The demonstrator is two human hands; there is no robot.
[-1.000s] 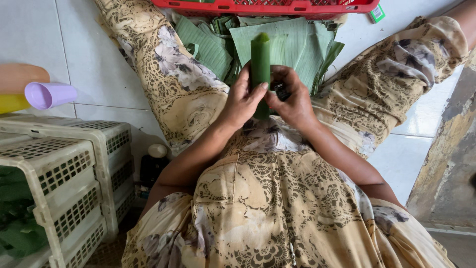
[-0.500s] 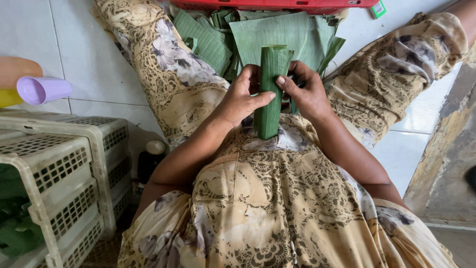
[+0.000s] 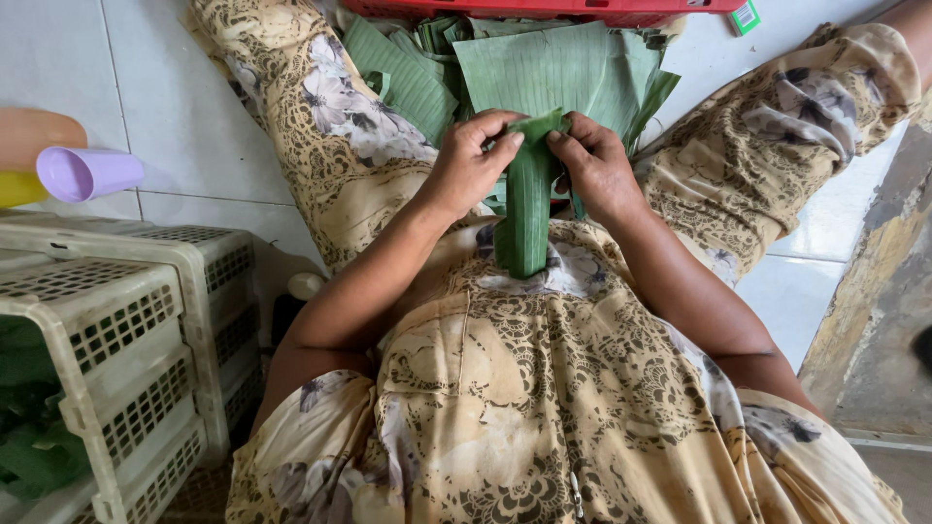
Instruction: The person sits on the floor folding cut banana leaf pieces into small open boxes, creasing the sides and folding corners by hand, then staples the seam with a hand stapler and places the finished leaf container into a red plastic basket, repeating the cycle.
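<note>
Our fingertips (image 3: 513, 142) pinch the folded top end of a rolled banana-leaf parcel (image 3: 527, 209), the left hand (image 3: 471, 160) and right hand (image 3: 597, 165) closed on it from either side. We hold the parcel upright above our lap, its lower end against the patterned dress (image 3: 524, 388). Beyond it, flat banana leaves (image 3: 553, 68) lie stacked between our knees, below a red tray (image 3: 544, 8). Cream plastic crates (image 3: 116, 320) stand at our left.

One leaf roll (image 3: 527, 209), two white crates (image 3: 116, 330), one purple cup (image 3: 87, 173), one red tray (image 3: 544, 10).
</note>
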